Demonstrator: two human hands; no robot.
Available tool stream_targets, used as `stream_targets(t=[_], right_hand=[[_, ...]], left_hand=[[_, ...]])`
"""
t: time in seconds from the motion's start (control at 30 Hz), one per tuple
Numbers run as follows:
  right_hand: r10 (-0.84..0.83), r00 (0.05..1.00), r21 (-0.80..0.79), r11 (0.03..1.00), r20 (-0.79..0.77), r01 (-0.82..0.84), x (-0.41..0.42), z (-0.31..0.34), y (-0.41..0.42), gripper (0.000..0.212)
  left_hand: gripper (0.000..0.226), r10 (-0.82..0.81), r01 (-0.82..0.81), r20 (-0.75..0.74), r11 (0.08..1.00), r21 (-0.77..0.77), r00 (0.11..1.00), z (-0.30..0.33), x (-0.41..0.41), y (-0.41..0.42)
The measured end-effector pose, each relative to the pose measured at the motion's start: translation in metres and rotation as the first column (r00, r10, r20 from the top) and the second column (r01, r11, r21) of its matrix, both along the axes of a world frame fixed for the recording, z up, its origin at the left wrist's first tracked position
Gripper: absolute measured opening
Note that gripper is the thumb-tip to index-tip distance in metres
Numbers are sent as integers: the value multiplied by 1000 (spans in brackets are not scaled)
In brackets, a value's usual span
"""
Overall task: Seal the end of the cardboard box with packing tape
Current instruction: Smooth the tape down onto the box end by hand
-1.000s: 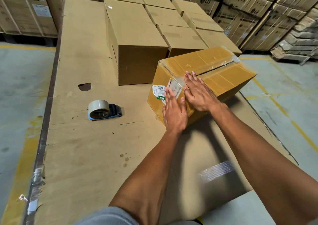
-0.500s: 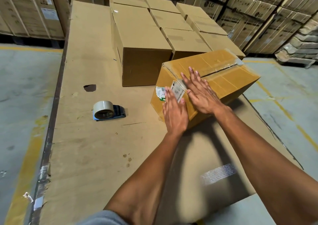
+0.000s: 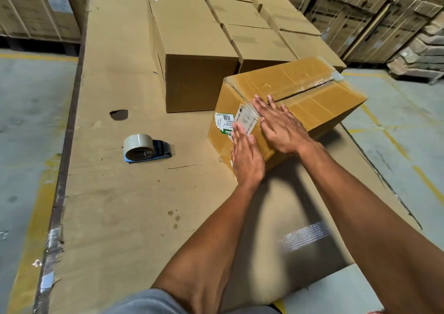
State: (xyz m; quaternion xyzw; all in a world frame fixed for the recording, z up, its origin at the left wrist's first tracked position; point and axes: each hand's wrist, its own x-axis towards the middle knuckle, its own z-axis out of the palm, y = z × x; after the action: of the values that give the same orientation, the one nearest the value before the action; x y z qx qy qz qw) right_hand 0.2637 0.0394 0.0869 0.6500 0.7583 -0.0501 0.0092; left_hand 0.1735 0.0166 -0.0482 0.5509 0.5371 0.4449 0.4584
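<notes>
**Both hands flat on the taped end of the box**

The cardboard box [image 3: 312, 102] lies on a large sheet of cardboard [image 3: 115, 205] that covers the work surface, in front of a group of plain closed cartons [image 3: 192, 40]. The box is turned at an angle, with one corner toward the person. Clear packing tape [image 3: 302, 86] runs along the seam on its top face and comes down over the near end.

The left hand [image 3: 247, 157] is open, with the fingers straight and together, and its palm presses on the near end face, just below a white label with a barcode [image 3: 227, 121]. The right hand [image 3: 281, 126] is also open and flat; it lies over the top edge, and its fingers reach onto the top face near the seam. Neither hand holds anything.

The tape dispenser [image 3: 144, 146], with a roll of tape on a blue body, lies on the cardboard sheet to the left, well apart from the box and the hands.
</notes>
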Motion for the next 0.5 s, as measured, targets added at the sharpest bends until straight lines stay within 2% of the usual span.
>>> stream_targets(t=[0.13, 0.2, 0.27, 0.33, 0.4, 0.5], right_hand=[[-58, 998, -2, 998, 20, 58, -1, -1, -1, 76], [-64, 998, 15, 998, 17, 63, -2, 0, -2, 78], [-29, 1000, 54, 998, -1, 29, -1, 0, -3, 72], [19, 1000, 79, 997, -5, -18, 1, 1, -4, 67], [47, 999, 75, 996, -8, -46, 2, 1, -5, 64], [38, 999, 75, 997, -36, -36, 4, 0, -4, 65]], left_hand=[[69, -43, 40, -1, 945, -324, 999, -24, -9, -2], [70, -53, 45, -13, 929, -367, 998, -30, -14, -7], [68, -1, -2, -14, 967, -254, 1000, -22, -11, -13], [63, 61, -59, 24, 997, -54, 998, -3, -5, -14], [60, 79, -87, 76, 989, 120, 994, 19, 5, -12], [58, 72, -92, 104, 975, 203, 992, 36, 13, -9]])
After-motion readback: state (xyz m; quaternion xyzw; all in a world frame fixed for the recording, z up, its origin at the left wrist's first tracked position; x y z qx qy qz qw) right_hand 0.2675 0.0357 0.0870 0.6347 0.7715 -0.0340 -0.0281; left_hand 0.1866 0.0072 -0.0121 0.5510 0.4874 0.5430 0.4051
